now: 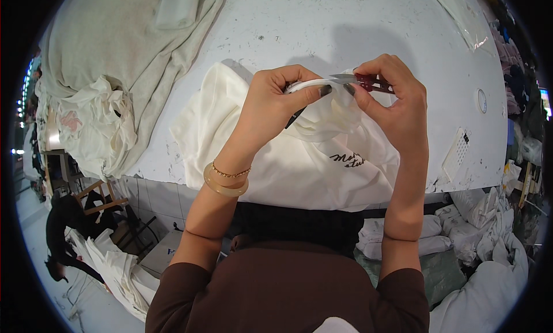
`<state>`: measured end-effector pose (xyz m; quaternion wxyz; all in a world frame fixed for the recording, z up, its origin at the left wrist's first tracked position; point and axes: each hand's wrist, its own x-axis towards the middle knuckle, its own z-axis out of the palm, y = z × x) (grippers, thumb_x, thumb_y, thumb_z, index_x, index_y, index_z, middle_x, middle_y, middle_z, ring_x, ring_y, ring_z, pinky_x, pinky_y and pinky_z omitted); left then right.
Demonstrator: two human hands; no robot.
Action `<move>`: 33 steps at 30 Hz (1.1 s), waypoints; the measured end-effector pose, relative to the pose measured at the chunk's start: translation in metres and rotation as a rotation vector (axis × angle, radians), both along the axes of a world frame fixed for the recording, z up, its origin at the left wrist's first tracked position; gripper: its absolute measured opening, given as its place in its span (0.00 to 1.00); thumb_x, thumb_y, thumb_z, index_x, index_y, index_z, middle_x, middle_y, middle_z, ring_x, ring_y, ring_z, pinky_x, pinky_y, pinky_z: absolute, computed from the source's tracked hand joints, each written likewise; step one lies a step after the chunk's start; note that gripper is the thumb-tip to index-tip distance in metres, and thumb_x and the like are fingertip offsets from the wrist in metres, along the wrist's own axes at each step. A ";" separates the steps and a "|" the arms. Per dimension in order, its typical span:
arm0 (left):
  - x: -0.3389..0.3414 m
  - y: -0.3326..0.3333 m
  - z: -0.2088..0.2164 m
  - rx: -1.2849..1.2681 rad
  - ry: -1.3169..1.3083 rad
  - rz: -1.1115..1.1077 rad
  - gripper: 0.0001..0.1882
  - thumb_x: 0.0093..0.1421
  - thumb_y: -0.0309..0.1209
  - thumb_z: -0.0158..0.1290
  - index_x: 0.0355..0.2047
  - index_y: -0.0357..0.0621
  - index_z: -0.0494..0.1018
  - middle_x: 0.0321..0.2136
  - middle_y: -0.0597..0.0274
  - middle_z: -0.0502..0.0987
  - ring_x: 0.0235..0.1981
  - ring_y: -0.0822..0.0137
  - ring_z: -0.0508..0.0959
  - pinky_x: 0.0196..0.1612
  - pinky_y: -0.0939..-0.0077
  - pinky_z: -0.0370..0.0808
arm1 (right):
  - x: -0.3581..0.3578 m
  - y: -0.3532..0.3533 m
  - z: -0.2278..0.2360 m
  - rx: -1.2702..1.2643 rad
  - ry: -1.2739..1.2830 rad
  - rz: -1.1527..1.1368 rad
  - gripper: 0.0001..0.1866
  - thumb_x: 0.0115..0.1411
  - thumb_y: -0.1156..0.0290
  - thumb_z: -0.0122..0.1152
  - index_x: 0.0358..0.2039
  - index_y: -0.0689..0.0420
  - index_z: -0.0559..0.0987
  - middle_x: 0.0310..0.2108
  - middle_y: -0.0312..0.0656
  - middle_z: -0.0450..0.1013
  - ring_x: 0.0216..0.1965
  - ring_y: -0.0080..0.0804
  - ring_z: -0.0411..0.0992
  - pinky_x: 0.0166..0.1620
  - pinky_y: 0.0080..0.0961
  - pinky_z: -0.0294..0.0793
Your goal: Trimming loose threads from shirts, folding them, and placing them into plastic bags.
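Note:
A white garment (276,169) with black script printed on its front lies bunched on the table before me. My left hand (285,97) is closed on a raised, banded edge of it, thumb on top. A small black tag-like piece (295,118) hangs just below that hand. In my right hand (394,97) is a pair of thread snips (371,82) with a dark red handle, gripped between thumb and fingers. Their pointed metal blades lie against the held edge, close to my left thumb. Whether they touch a thread is too small to tell.
A large grey-beige cloth (132,39) covers the table's left side, with a crumpled white garment (95,123) on it. To the right lie a tape roll (481,101) and a white perforated card (457,153). Stuffed bags (426,229) sit below the table. Another person (66,229) is at far left.

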<state>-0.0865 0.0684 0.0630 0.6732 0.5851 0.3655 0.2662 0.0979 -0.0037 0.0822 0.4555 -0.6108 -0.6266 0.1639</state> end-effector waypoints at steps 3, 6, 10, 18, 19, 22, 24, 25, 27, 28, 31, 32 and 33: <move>0.000 0.000 -0.001 0.006 -0.012 -0.004 0.06 0.55 0.26 0.58 0.31 0.34 0.79 0.22 0.71 0.75 0.24 0.82 0.68 0.26 0.87 0.64 | -0.003 0.000 0.002 -0.018 0.045 0.012 0.07 0.47 0.78 0.65 0.27 0.61 0.76 0.25 0.38 0.71 0.28 0.27 0.73 0.34 0.20 0.77; 0.000 0.000 0.000 0.017 -0.014 -0.009 0.07 0.55 0.26 0.58 0.31 0.34 0.79 0.22 0.71 0.75 0.24 0.82 0.68 0.27 0.87 0.64 | -0.002 0.001 0.002 -0.021 -0.057 0.049 0.07 0.47 0.79 0.65 0.27 0.61 0.76 0.25 0.38 0.71 0.28 0.26 0.73 0.35 0.20 0.77; 0.000 0.000 -0.001 0.009 -0.011 -0.014 0.07 0.55 0.26 0.59 0.31 0.34 0.79 0.22 0.70 0.75 0.24 0.82 0.68 0.27 0.86 0.64 | 0.001 0.000 0.003 -0.018 0.019 0.020 0.07 0.46 0.79 0.65 0.27 0.61 0.76 0.24 0.37 0.71 0.28 0.26 0.72 0.34 0.21 0.76; 0.000 0.001 0.000 -0.005 0.005 -0.023 0.06 0.54 0.26 0.58 0.31 0.34 0.79 0.21 0.71 0.75 0.23 0.82 0.68 0.26 0.87 0.64 | 0.005 0.000 0.002 -0.015 -0.030 0.032 0.07 0.45 0.79 0.65 0.26 0.61 0.75 0.24 0.37 0.71 0.28 0.27 0.71 0.33 0.21 0.74; 0.000 0.001 0.000 0.006 0.006 -0.028 0.06 0.54 0.26 0.58 0.31 0.34 0.79 0.21 0.71 0.75 0.23 0.82 0.68 0.26 0.87 0.63 | 0.004 0.000 0.003 -0.020 -0.031 0.042 0.07 0.45 0.79 0.65 0.26 0.61 0.75 0.24 0.37 0.71 0.28 0.27 0.71 0.32 0.21 0.74; 0.000 0.001 -0.002 0.008 0.008 -0.030 0.06 0.54 0.26 0.58 0.31 0.34 0.79 0.21 0.71 0.74 0.23 0.82 0.68 0.26 0.87 0.63 | 0.002 0.001 0.003 -0.023 -0.040 0.060 0.07 0.45 0.78 0.65 0.26 0.60 0.75 0.24 0.36 0.71 0.28 0.27 0.71 0.32 0.22 0.73; 0.000 0.001 -0.001 -0.002 0.008 -0.028 0.06 0.54 0.26 0.58 0.31 0.34 0.79 0.21 0.71 0.74 0.23 0.82 0.68 0.26 0.87 0.63 | 0.003 0.002 0.002 -0.021 -0.051 0.069 0.08 0.45 0.78 0.65 0.26 0.60 0.75 0.24 0.36 0.70 0.28 0.27 0.71 0.32 0.22 0.73; 0.000 0.001 -0.001 0.003 0.010 -0.032 0.06 0.54 0.26 0.58 0.31 0.34 0.79 0.21 0.71 0.74 0.23 0.82 0.68 0.26 0.87 0.63 | 0.007 0.001 0.002 -0.026 -0.048 0.053 0.08 0.45 0.78 0.65 0.26 0.60 0.75 0.24 0.36 0.70 0.28 0.27 0.71 0.32 0.22 0.73; 0.001 0.001 0.000 0.008 0.014 -0.037 0.06 0.54 0.26 0.58 0.31 0.34 0.79 0.21 0.71 0.74 0.23 0.83 0.68 0.26 0.87 0.63 | 0.007 0.000 0.003 -0.030 -0.044 0.037 0.07 0.45 0.78 0.65 0.26 0.60 0.75 0.24 0.36 0.70 0.28 0.27 0.71 0.32 0.22 0.73; 0.001 0.001 0.000 0.008 0.005 -0.034 0.06 0.54 0.25 0.58 0.31 0.34 0.79 0.21 0.71 0.74 0.23 0.83 0.68 0.26 0.87 0.63 | 0.004 0.000 0.005 -0.036 -0.034 0.056 0.08 0.45 0.79 0.65 0.26 0.60 0.75 0.24 0.36 0.70 0.28 0.27 0.71 0.33 0.22 0.74; 0.000 0.001 -0.002 0.002 0.000 -0.029 0.06 0.54 0.26 0.58 0.31 0.35 0.79 0.21 0.71 0.74 0.23 0.83 0.68 0.26 0.87 0.63 | 0.004 0.000 0.004 -0.042 -0.033 0.068 0.08 0.45 0.79 0.65 0.27 0.60 0.75 0.24 0.36 0.70 0.28 0.27 0.71 0.33 0.21 0.74; 0.000 0.001 -0.003 -0.005 0.005 -0.025 0.06 0.55 0.26 0.58 0.31 0.35 0.79 0.21 0.71 0.74 0.23 0.83 0.68 0.26 0.87 0.63 | 0.005 0.000 0.003 -0.042 -0.041 0.060 0.08 0.45 0.79 0.65 0.27 0.60 0.75 0.25 0.37 0.70 0.28 0.27 0.72 0.33 0.21 0.74; 0.001 0.001 -0.002 -0.004 0.004 -0.026 0.06 0.55 0.26 0.58 0.31 0.35 0.79 0.21 0.71 0.74 0.23 0.83 0.68 0.26 0.87 0.63 | 0.006 -0.001 0.003 -0.041 -0.041 0.059 0.08 0.45 0.79 0.65 0.27 0.60 0.75 0.25 0.37 0.70 0.28 0.27 0.72 0.33 0.21 0.74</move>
